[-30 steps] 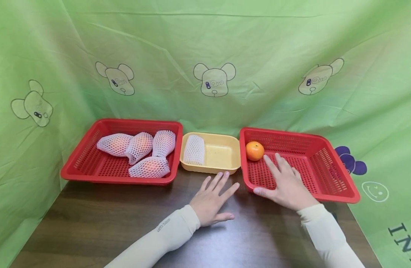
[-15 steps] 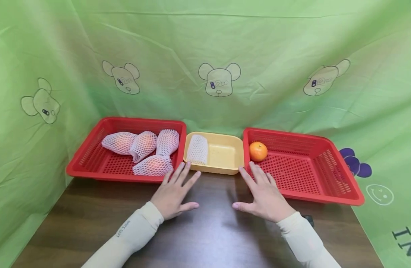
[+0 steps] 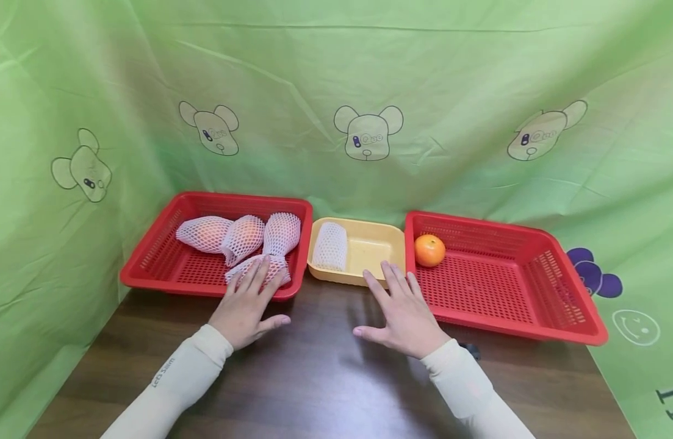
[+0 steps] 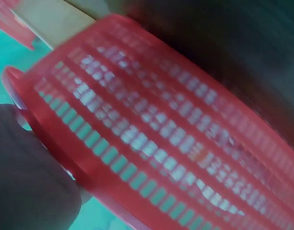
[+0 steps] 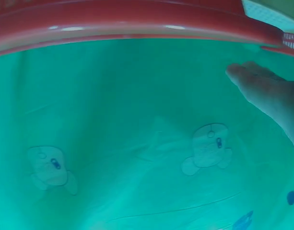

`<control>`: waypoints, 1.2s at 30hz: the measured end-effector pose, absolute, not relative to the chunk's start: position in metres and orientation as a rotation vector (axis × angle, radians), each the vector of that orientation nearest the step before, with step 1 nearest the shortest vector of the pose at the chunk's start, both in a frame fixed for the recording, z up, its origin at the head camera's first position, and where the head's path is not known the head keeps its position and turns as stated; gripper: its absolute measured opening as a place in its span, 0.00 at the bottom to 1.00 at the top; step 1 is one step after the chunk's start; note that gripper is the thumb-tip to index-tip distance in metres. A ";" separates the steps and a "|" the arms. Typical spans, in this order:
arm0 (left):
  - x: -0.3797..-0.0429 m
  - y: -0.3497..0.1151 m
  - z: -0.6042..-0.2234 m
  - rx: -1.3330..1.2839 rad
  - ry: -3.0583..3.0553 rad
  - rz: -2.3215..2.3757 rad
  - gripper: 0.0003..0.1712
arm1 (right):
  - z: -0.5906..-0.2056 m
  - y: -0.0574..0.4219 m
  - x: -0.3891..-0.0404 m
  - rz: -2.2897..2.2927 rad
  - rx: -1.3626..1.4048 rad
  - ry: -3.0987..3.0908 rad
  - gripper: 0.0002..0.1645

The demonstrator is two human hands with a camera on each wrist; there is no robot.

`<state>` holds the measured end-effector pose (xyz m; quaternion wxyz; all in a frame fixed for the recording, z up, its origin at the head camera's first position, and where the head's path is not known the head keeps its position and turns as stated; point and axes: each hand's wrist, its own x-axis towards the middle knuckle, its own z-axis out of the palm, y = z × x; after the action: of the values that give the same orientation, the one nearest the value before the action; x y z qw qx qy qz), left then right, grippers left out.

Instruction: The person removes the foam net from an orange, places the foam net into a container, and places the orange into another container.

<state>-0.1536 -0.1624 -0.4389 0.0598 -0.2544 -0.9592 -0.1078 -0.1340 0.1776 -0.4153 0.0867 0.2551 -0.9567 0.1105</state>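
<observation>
My left hand (image 3: 241,316) reaches over the front rim of the left red basket (image 3: 177,286), fingers spread and overlapping the nearest net-wrapped fruit (image 3: 281,265) in the head view. Several orange fruits in white foam nets, such as the leftmost one (image 3: 206,234), lie in that basket. The left wrist view shows the basket's slotted side (image 4: 156,120) with white netting behind it. My right hand (image 3: 406,317), fingers extended and holding nothing, hovers before the yellow tray (image 3: 371,253) and the right red basket. An empty-looking foam net sleeve (image 3: 331,247) lies in the tray.
A bare orange fruit (image 3: 429,250) sits in the left corner of the right red basket (image 3: 512,332). All three containers stand in a row on the brown wooden table (image 3: 314,378). A small dark object (image 3: 470,350) lies behind the right wrist. Green printed cloth (image 3: 292,79) hangs behind.
My left hand has moved left from in front of the tray to over the left basket. My right hand has moved left, away from the right basket. The fruits have stayed put.
</observation>
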 end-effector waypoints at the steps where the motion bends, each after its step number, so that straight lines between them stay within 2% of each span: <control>1: -0.155 -0.166 -0.439 -0.759 -2.908 -0.320 0.54 | -0.415 0.174 -0.135 0.331 0.766 -2.853 0.64; 16: -0.166 -0.213 -0.433 -0.606 -2.941 -0.326 0.51 | -0.418 0.077 -0.163 0.456 0.894 -2.980 0.64; 26: -0.173 -0.233 -0.431 -0.564 -2.965 -0.336 0.49 | -0.420 0.029 -0.182 0.411 0.642 -3.070 0.64; 36: -0.179 -0.239 -0.415 -0.620 -3.028 -0.428 0.46 | -0.428 0.014 -0.186 0.380 0.529 -3.074 0.65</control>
<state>-0.1785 -0.2394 -0.4149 0.0108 -0.1989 -0.9703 -0.1371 -0.1861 0.0144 -0.4280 -0.0002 0.1682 -0.9783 0.1209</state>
